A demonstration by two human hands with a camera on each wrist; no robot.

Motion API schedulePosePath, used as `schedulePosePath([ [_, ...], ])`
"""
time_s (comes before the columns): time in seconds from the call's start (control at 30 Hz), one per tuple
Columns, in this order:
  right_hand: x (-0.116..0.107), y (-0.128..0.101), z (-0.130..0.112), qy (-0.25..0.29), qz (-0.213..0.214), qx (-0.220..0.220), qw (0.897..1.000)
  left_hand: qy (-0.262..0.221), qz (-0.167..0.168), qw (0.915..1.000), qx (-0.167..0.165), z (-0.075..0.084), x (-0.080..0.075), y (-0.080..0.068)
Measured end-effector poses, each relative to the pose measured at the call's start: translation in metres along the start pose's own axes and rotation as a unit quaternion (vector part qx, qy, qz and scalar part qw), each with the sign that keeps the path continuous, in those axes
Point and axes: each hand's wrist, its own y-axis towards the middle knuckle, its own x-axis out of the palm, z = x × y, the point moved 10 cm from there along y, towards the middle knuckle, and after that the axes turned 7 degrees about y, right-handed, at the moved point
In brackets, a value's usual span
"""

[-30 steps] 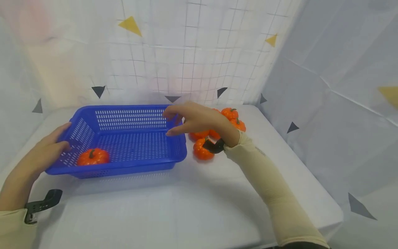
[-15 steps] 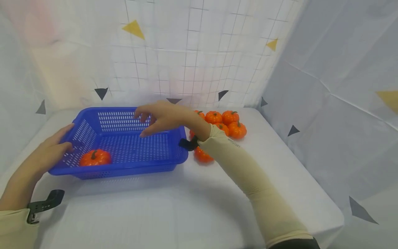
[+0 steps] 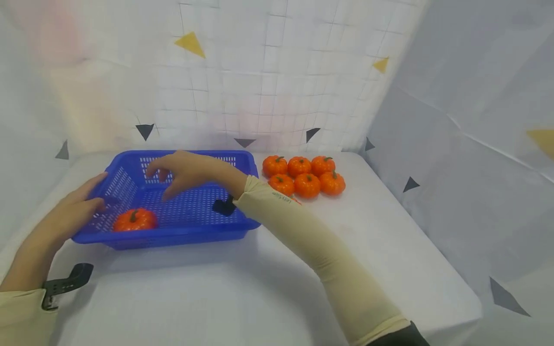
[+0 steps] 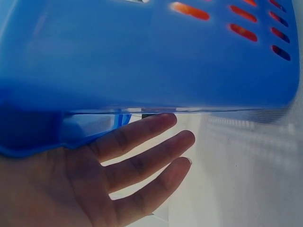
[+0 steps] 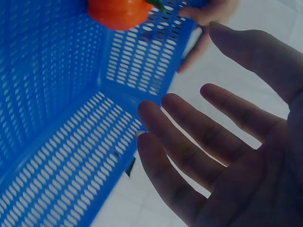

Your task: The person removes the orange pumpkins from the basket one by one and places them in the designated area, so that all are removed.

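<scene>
Right hand (image 3: 183, 170) now further left, hovering over blue basket (image 3: 182, 235), fingers spread, holding nothing. Left hand (image 3: 71, 211) flat against basket's left wall, fingers straight, seen only by wrist camera. One pumpkin (image 3: 134, 219) inside; five pumpkins (image 3: 303, 175) outside.

Basket (image 3: 190, 235) on the worktop (image 3: 242, 288), pumpkins to its right.
Inside, at the front left corner, one pumpkin (image 3: 134, 219); left hand (image 3: 71, 214) against the left wall, right hand (image 3: 183, 169) above the middle; pumpkin cluster (image 3: 303, 176) just beside, toward the back.
</scene>
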Motion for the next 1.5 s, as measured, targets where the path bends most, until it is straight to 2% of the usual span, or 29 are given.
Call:
schedulePosePath([
  [0.3, 0.029, 0.038, -0.004, -0.03, -0.042, 0.031, 0.998, 0.005, 0.003, 1.0, 0.004, 0.003, -0.002, 0.0],
  [0.5, 0.046, 0.056, 0.009, -0.033, -0.066, 0.076, 0.994, 0.004, 0.002, 1.0, 0.005, 0.004, -0.001, 0.002],
  [0.67, 0.059, 0.064, 0.021, -0.035, -0.083, 0.084, 0.992, 0.007, 0.006, 1.0, 0.004, 0.004, 0.002, 0.003],
  [0.87, 0.063, 0.063, 0.024, -0.009, -0.094, 0.074, 0.993, 0.01, 0.001, 0.9999, 0.002, 0.004, 0.004, 0.002],
  [1.03, 0.069, 0.068, 0.019, 0.012, -0.107, 0.043, 0.993, 0.015, 0.006, 0.9999, 0.001, 0.005, 0.001, 0.002],
  [1.27, 0.085, 0.068, 0.017, 0.022, -0.166, 0.019, 0.986, 0.008, 0.002, 1.0, 0.0, 0.004, 0.0, 0.0],
  [1.5, 0.092, 0.068, 0.017, 0.034, -0.165, 0.03, 0.985, 0.005, 0.0, 1.0, 0.0, 0.004, 0.001, -0.001],
])
